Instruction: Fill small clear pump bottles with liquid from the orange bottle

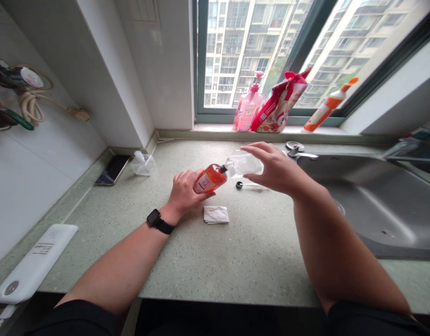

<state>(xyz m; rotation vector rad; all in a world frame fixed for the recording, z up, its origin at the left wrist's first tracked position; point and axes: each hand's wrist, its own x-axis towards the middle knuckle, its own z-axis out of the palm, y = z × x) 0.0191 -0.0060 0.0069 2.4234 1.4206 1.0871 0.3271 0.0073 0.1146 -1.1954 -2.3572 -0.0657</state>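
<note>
My left hand (pixel 186 189) is wrapped round a bottle of orange-red liquid (pixel 210 179) with a pale label marked M. The bottle tilts to the right, its black threaded neck against the mouth of a clear bottle (pixel 243 164). My right hand (pixel 271 165) grips that clear bottle between thumb and fingers, holding it nearly on its side. Below it on the counter lies a black cap with a thin clear tube (pixel 239 185). A folded white tissue (pixel 216 214) lies just in front of the orange-red bottle.
On the green speckled counter (pixel 257 270) are a small clear container (pixel 144 164), a phone (pixel 113 170) and a white power bank (pixel 36 261). The sink (pixel 386 200) is at right. A pink pump bottle (pixel 248 109), red bag (pixel 281 105) and orange bottle (pixel 325 112) line the windowsill.
</note>
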